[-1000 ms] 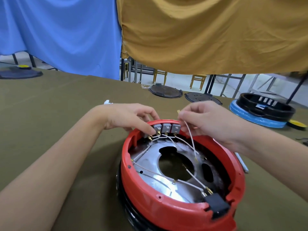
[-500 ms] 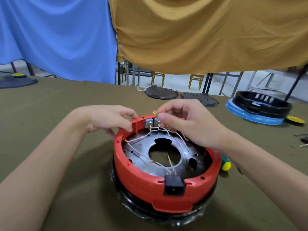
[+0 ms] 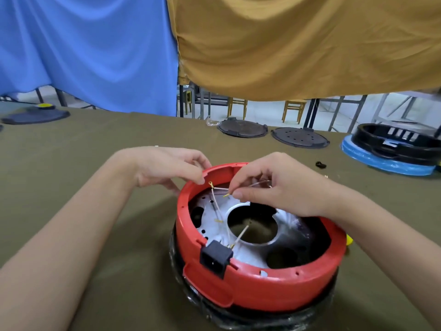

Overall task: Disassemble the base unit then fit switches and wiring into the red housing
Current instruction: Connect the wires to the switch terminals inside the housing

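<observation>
The round red housing (image 3: 262, 290) sits on a black base in front of me, open side up, with a metal plate (image 3: 250, 255) and a large centre hole inside. A black power socket (image 3: 216, 258) is set in its near-left wall. Thin white wires (image 3: 216, 201) with yellow terminals cross the plate. My left hand (image 3: 164, 166) grips the far rim of the housing with its fingertips. My right hand (image 3: 276, 185) pinches a white wire just behind its yellow terminal, above the far part of the plate. The switches are hidden behind my right hand.
Olive cloth covers the table (image 3: 95, 211). Two dark round lids (image 3: 243, 128) (image 3: 300, 137) lie at the far edge. A black housing on a blue wrapped base (image 3: 391, 149) stands far right. A small black part (image 3: 321, 164) lies behind my right hand. A yellow tool tip (image 3: 349, 241) shows beside the housing.
The housing has turned so the black socket sits at the near left. The grey switches have passed out of sight. My right hand now pinches a wire lower over the plate.
</observation>
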The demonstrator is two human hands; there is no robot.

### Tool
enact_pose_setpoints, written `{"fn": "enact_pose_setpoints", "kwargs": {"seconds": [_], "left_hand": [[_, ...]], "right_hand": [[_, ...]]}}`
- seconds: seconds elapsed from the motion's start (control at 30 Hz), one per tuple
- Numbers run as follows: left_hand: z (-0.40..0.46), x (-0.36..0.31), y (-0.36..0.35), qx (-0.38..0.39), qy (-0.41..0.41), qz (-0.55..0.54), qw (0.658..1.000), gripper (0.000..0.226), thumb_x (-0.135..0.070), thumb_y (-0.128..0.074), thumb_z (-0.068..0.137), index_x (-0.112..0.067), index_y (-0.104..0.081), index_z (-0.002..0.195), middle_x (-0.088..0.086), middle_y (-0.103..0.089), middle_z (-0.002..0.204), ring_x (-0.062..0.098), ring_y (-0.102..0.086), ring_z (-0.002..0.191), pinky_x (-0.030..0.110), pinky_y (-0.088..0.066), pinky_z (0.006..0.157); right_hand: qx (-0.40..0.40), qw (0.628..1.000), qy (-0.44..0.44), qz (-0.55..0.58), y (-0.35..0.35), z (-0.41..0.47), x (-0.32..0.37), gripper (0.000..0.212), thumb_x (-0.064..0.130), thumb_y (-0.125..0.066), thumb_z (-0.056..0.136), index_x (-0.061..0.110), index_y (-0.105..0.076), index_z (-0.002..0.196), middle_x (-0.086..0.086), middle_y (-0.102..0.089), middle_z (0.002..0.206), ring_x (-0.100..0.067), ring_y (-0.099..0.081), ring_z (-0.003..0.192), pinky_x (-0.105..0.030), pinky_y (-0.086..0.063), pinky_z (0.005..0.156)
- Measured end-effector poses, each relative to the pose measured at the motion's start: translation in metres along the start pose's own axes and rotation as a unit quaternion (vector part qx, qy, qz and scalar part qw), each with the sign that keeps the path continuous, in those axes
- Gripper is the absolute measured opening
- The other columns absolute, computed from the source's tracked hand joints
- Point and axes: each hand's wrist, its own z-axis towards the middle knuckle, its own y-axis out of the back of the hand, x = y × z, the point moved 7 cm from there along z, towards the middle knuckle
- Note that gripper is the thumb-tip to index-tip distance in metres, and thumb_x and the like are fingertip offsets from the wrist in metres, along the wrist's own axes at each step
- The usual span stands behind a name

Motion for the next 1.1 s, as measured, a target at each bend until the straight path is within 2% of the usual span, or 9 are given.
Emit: {"fn": "enact_pose_setpoints", "kwargs": {"seconds": [0.07,0.17,0.27,0.37,0.47,0.57,0.77,0.9,1.1], "left_hand": [[0.002,-0.004,-0.001,-0.009,-0.021,0.006,1.0,0.042,-0.019,-0.065,0.073,-0.018,-0.063,0.115,0.007,-0.071,0.106,0.015,-0.069,0.085,0.041,-0.055,0.081],[0.011,-0.014,-0.003,-0.052,-0.076,-0.022,0.996,0.034,-0.012,-0.068,0.08,-0.017,-0.067,0.114,0.007,-0.075,0.104,0.016,-0.07,0.082,0.031,-0.057,0.074],[0.019,-0.018,-0.008,-0.103,-0.122,-0.072,0.985,0.028,0.001,-0.064,0.092,-0.013,-0.068,0.116,0.006,-0.076,0.107,0.025,-0.072,0.097,0.04,-0.057,0.091],[0.021,-0.023,-0.011,-0.121,-0.144,-0.095,0.978,0.032,-0.007,-0.068,0.091,-0.013,-0.064,0.122,0.002,-0.073,0.114,0.021,-0.069,0.11,0.045,-0.051,0.102],[0.015,-0.013,-0.008,-0.055,-0.067,-0.06,0.994,0.043,-0.029,-0.075,0.08,-0.026,-0.062,0.12,-0.01,-0.07,0.112,0.011,-0.069,0.103,0.039,-0.054,0.095],[0.008,-0.005,-0.014,0.023,-0.017,-0.031,0.999,0.048,-0.023,-0.068,0.071,-0.023,-0.061,0.118,-0.002,-0.069,0.108,0.013,-0.069,0.089,0.036,-0.056,0.078],[0.018,-0.017,-0.017,-0.045,-0.086,-0.071,0.993,0.029,0.001,-0.057,0.093,-0.016,-0.068,0.114,0.005,-0.075,0.106,0.016,-0.068,0.081,0.029,-0.052,0.069],[0.027,-0.013,-0.021,-0.078,-0.105,-0.15,0.98,0.02,-0.001,-0.059,0.095,-0.009,-0.056,0.113,0.007,-0.072,0.091,0.016,-0.063,0.067,0.032,-0.047,0.065],[0.031,-0.011,-0.029,-0.071,-0.106,-0.158,0.979,0.013,-0.016,-0.059,0.098,-0.014,-0.059,0.111,0.014,-0.066,0.096,0.019,-0.059,0.074,0.03,-0.047,0.066]], "right_hand": [[-0.018,0.999,0.004,0.026,0.005,0.0,-0.001,0.004,0.021,-0.076,0.085,0.025,-0.077,0.086,-0.002,-0.071,0.075,-0.022,-0.064,0.07,-0.038,-0.053,0.069],[-0.041,0.998,0.026,0.05,0.018,-0.001,0.002,0.007,0.019,-0.079,0.082,0.025,-0.078,0.085,0.004,-0.069,0.068,-0.02,-0.06,0.061,-0.028,-0.052,0.061],[-0.054,0.997,0.024,0.058,0.029,-0.002,0.002,0.01,0.019,-0.082,0.078,0.026,-0.078,0.083,0.005,-0.072,0.069,-0.021,-0.066,0.063,-0.029,-0.055,0.064],[-0.064,0.997,0.016,0.043,0.028,-0.002,-0.001,0.009,0.021,-0.083,0.077,0.026,-0.077,0.08,0.002,-0.072,0.069,-0.013,-0.065,0.061,-0.026,-0.053,0.062],[-0.056,0.998,0.004,0.03,0.018,-0.003,-0.004,0.006,0.025,-0.08,0.08,0.029,-0.077,0.08,0.002,-0.07,0.069,-0.011,-0.061,0.06,-0.028,-0.052,0.061],[-0.039,0.999,0.001,0.008,0.01,-0.005,-0.001,0.003,0.028,-0.077,0.084,0.031,-0.076,0.082,0.008,-0.07,0.073,-0.011,-0.062,0.066,-0.039,-0.054,0.068],[0.038,0.999,0.02,0.014,0.008,-0.003,0.024,0.007,0.026,-0.074,0.086,0.03,-0.075,0.081,0.011,-0.068,0.071,-0.004,-0.06,0.062,-0.018,-0.047,0.06],[0.077,0.994,-0.002,-0.071,0.003,0.008,0.027,0.01,0.026,-0.073,0.086,0.033,-0.074,0.079,0.015,-0.067,0.069,0.0,-0.06,0.062,-0.013,-0.045,0.061],[0.034,0.996,-0.03,-0.071,-0.003,0.009,0.013,0.01,0.024,-0.074,0.083,0.03,-0.075,0.077,0.013,-0.068,0.066,-0.001,-0.061,0.062,-0.012,-0.044,0.061]]}}
